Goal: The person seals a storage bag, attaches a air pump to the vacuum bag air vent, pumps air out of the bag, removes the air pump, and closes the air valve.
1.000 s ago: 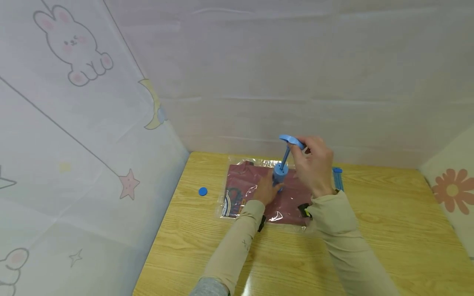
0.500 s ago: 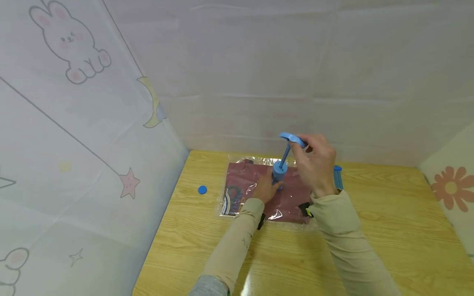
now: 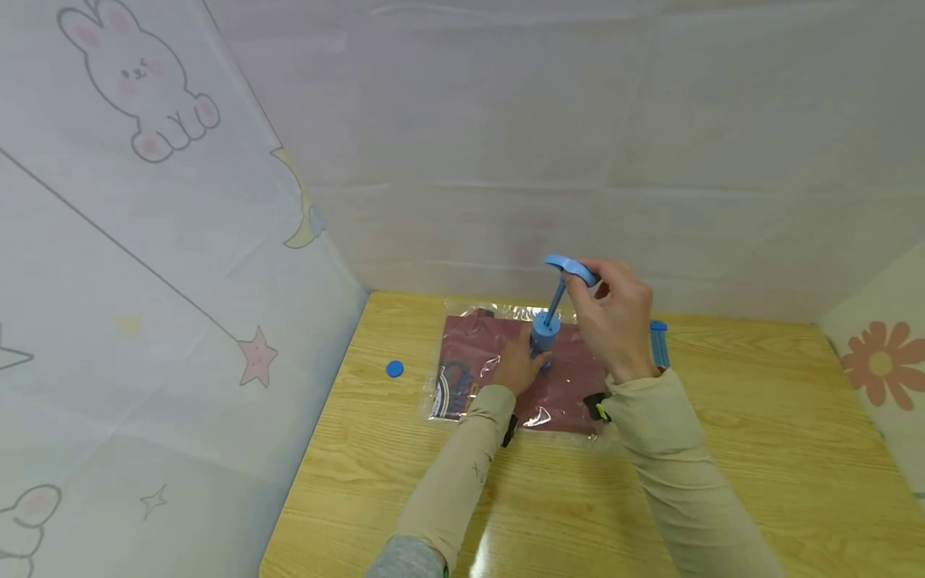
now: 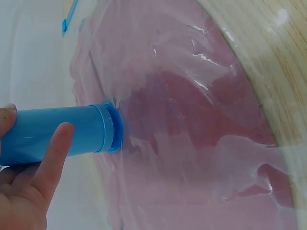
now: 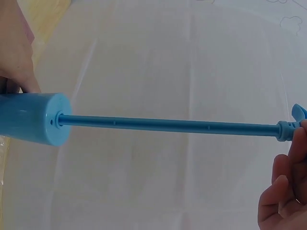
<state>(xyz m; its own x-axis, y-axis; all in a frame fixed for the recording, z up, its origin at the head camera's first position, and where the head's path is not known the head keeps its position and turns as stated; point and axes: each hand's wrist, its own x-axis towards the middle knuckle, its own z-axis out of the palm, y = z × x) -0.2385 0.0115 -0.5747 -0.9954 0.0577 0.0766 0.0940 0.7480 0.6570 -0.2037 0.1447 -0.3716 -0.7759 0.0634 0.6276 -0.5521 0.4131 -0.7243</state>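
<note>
A light blue hand pump [image 3: 545,331] stands upright, slightly tilted, on a clear plastic bag [image 3: 564,385] that has a folded maroon garment inside. My left hand [image 3: 516,368] grips the pump's barrel [image 4: 62,127] low down, its index finger lying straight along the side. In the left wrist view the barrel's flanged lower end meets the plastic. My right hand [image 3: 616,317] holds the curved handle [image 3: 571,267] at the top between thumb and fingers. The thin rod [image 5: 172,125] between barrel and handle is drawn far out.
A small round blue cap [image 3: 394,368] lies on the wooden table [image 3: 361,449] left of the bag. Behind my right wrist shows a blue slider-like strip [image 3: 659,345] by the bag's right end. White printed sheets [image 3: 462,160] wall the table at the back and sides.
The head view shifts very slightly. Both hands keep their hold, and the pump's rod stays drawn out by about the same length.
</note>
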